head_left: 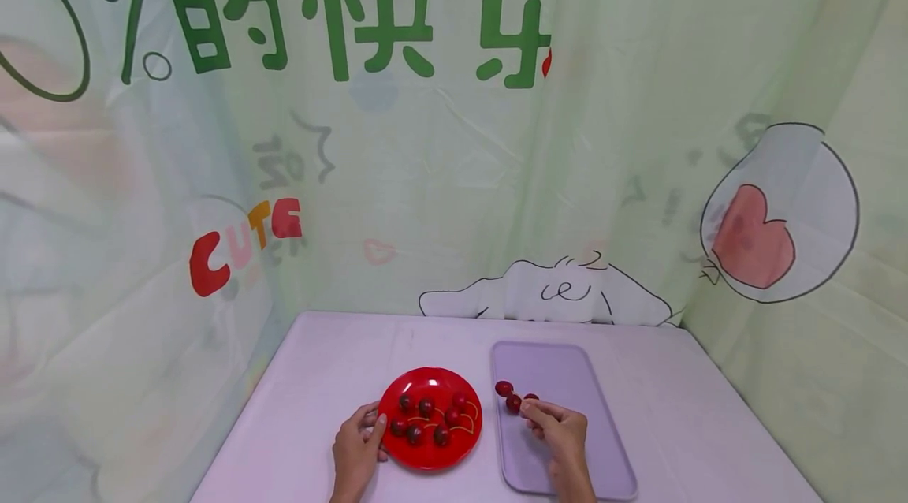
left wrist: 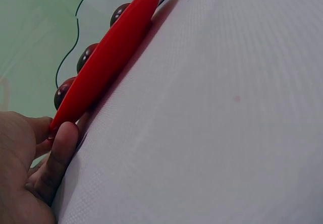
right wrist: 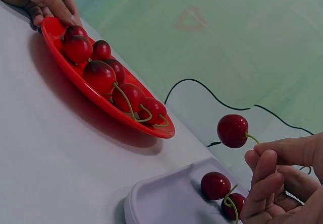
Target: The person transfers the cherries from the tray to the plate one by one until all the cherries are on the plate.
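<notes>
At the left rim of a round red plate (head_left: 428, 462), my left hand (head_left: 357, 444) grips the edge between thumb and fingers. Several dark red cherries (head_left: 452, 416), some with green stems, lie in the plate. My right hand (head_left: 560, 432) is over a lilac tray (head_left: 567, 365), its thumb and fingertip pinching the green stem of one cherry (right wrist: 233, 131). That cherry hangs in the air, off to the fingers' side. Below it, two more cherries (right wrist: 215, 185) with stems rest on the tray, one partly hidden by my right fingers in the right wrist view.
A white-covered table (head_left: 340, 353) carries the plate on the left and the tray on the right, with a narrow gap between them. Pale green printed curtains (head_left: 440, 172) hang around the back and both sides.
</notes>
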Tool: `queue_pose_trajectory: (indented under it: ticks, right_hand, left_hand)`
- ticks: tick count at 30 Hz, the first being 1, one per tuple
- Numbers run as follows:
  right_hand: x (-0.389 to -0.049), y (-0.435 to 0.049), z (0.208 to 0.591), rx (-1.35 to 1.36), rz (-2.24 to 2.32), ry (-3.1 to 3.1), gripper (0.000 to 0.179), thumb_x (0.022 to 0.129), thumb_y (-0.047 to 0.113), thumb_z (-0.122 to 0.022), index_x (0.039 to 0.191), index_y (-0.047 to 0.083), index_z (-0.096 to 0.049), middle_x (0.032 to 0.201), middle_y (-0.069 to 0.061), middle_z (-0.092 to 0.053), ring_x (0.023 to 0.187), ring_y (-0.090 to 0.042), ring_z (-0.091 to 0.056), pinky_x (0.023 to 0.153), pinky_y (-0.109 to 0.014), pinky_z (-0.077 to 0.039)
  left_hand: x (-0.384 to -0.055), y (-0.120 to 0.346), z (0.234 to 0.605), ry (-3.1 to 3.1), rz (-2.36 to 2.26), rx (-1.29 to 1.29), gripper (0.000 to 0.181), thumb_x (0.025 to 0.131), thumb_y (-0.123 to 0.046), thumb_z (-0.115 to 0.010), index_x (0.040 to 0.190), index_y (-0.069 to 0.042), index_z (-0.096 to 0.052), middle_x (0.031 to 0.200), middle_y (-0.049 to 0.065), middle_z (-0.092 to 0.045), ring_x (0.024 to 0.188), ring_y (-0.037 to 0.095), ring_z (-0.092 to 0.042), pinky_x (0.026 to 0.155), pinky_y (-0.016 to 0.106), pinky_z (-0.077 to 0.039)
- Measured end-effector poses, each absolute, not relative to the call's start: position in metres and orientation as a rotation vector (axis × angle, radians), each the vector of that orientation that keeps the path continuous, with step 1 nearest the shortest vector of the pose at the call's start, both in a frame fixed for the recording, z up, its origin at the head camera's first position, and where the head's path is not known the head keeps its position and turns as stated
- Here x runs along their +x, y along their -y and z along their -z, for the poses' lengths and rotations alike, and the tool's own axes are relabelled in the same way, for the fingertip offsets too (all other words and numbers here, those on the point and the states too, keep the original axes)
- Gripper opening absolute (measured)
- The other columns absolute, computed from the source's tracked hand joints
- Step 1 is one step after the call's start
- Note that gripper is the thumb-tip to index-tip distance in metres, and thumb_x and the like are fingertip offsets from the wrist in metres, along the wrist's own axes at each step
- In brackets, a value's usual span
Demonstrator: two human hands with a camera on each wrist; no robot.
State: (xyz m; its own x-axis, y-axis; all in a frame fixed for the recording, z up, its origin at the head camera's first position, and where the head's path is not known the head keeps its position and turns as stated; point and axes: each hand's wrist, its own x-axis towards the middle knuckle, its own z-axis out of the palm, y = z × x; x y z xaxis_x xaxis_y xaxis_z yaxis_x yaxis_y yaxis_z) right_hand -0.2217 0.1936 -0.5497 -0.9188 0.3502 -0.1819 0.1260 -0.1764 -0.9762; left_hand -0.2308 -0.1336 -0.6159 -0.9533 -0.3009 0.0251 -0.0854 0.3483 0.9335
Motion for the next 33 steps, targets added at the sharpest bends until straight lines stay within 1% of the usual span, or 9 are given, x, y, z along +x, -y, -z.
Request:
queue_pose_trajectory:
  ticks: [5,11,18,28,33]
  right_hand:
    - [-0.224,-0.185,0.550,-0.529,-2.237,1.939,0.016,0.094,0.001,-0.082,0.104,-0.011,-0.082,0.072,-0.001,-0.079,0.059,-0.005,-0.063,0.055,-0.017,-0.052]
    - [-0.224,-0.177,0.546,-0.521,-2.232,1.982,0.019,0.095,0.002,-0.082,0.106,-0.012,-0.081,0.075,-0.003,-0.080,0.060,-0.007,-0.063,0.056,-0.017,-0.052]
    - [-0.227,-0.173,0.544,-0.495,-2.223,2.018,0.020,0.094,0.001,-0.082,0.107,-0.015,-0.079,0.072,-0.003,-0.078,0.058,-0.007,-0.061,0.055,-0.018,-0.052]
    - [-0.231,-0.170,0.545,-0.488,-2.197,2.061,0.019,0.093,0.001,-0.083,0.103,-0.014,-0.080,0.074,-0.007,-0.079,0.061,-0.009,-0.061,0.055,-0.018,-0.050]
    - [-0.231,-0.166,0.541,-0.510,-2.174,2.103,0.020,0.093,0.001,-0.082,0.106,-0.014,-0.079,0.076,-0.008,-0.080,0.063,-0.010,-0.062,0.056,-0.019,-0.050]
  left_hand:
    - [-0.231,0.134,0.616,2.417,1.655,0.354,0.039,0.107,-0.015,-0.071,0.144,-0.003,-0.068,0.116,0.018,-0.078,0.054,0.014,-0.067,0.057,0.022,-0.060]
    - [-0.232,0.134,0.616,2.425,1.650,0.348,0.039,0.107,-0.014,-0.071,0.143,-0.002,-0.068,0.114,0.018,-0.078,0.053,0.013,-0.066,0.056,0.022,-0.060]
    - [-0.233,0.136,0.621,2.401,1.662,0.297,0.037,0.106,-0.011,-0.071,0.141,-0.002,-0.069,0.110,0.016,-0.078,0.052,0.014,-0.065,0.051,0.025,-0.059]
    - [-0.233,0.136,0.618,2.403,1.672,0.299,0.038,0.106,-0.011,-0.071,0.143,-0.002,-0.068,0.111,0.015,-0.078,0.052,0.013,-0.065,0.052,0.024,-0.060]
    - [-0.232,0.135,0.618,2.410,1.674,0.309,0.038,0.107,-0.012,-0.071,0.143,-0.002,-0.068,0.112,0.015,-0.078,0.052,0.013,-0.065,0.052,0.024,-0.060]
